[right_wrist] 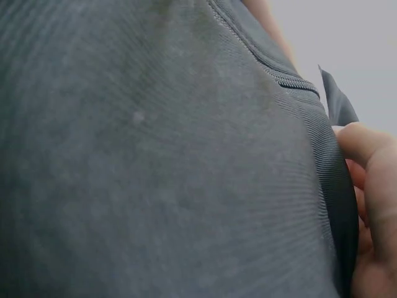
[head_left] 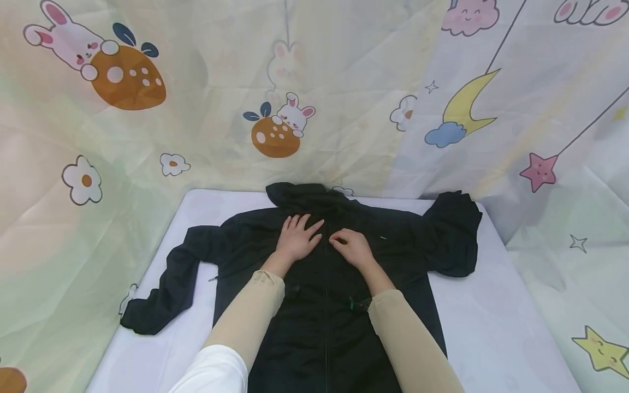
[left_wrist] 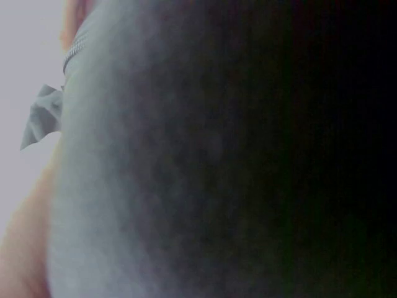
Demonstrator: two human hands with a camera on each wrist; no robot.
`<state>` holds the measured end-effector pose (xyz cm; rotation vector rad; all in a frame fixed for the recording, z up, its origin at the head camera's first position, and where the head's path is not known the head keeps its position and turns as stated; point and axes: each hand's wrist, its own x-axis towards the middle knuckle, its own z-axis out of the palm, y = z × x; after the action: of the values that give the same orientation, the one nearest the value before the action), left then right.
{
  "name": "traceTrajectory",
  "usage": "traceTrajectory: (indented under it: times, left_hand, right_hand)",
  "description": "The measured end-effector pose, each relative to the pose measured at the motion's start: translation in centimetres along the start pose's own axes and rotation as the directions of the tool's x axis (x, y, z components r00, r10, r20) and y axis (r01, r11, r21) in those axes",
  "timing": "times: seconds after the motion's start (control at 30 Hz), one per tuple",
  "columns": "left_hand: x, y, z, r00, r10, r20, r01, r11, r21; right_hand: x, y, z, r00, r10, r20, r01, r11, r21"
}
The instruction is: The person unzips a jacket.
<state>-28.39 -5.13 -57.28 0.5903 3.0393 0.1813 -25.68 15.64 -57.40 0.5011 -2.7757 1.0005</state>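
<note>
Black zip-front jacket [head_left: 309, 311] lay on tabletop [head_left: 491, 327] | left hand [head_left: 295, 242] rested there, fingers apart; right hand [head_left: 355, 248] curled by the zip [head_left: 326, 305], I couldn't tell if pinching | seemingly smoothing; next move probably called for straightening bunched sleeve [head_left: 451, 234]

Pale cartoon-printed fabric backdrop [head_left: 206, 120] around a white table [head_left: 491, 327]

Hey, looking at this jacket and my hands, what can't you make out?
- Head: the dark jacket's lower end, cut off by the bottom edge.
- Head: the tiny pale mark on its chest, too small to identify.
- Left wrist: most of the left hand, hidden by dark, blurred fabric.
- Right wrist: whether the right hand pinches fabric; the jacket partly hides its fingers.
</note>
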Motion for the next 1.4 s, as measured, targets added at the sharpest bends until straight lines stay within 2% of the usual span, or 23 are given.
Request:
traceTrajectory:
  times: [0.23, 0.33, 0.6, 0.77, 1.07, 1.4]
  left_hand:
    - [0.3, -0.2, 0.6, 0.994, 0.105, -0.017, -0.105, 0.994, 0.028]
    - [0.4, -0.2, 0.6, 0.992, 0.122, -0.013, -0.122, 0.992, 0.046]
    - [0.4, 0.3, 0.4, 0.995, 0.099, 0.025, -0.1, 0.994, 0.035]
    - [0.3, 0.5, 0.2, 0.994, 0.105, 0.027, -0.106, 0.994, 0.036]
    - [0.1, 0.3, -0.7, 0.996, 0.085, 0.041, -0.085, 0.996, 0.004]
    - [0.4, 0.1, -0.7, 0.995, 0.08, 0.053, -0.076, 0.995, -0.065]
  right_hand:
    - [0.0, 0.1, 0.4, 1.0, 0.006, -0.009, -0.006, 1.0, -0.005]
    - [0.1, 0.2, 0.5, 1.0, 0.014, -0.016, -0.014, 1.0, -0.006]
    - [-0.3, 0.4, 0.3, 1.0, -0.021, -0.02, 0.021, 1.0, -0.011]
    - [-0.9, 0.2, 0.1, 0.999, -0.038, -0.037, 0.037, 0.999, -0.023]
    - [-2.4, -0.7, -0.1, 0.995, -0.07, -0.073, 0.072, 0.997, 0.035]
    - [-3.5, -1.3, -0.5, 0.996, -0.043, -0.075, 0.045, 0.999, 0.028]
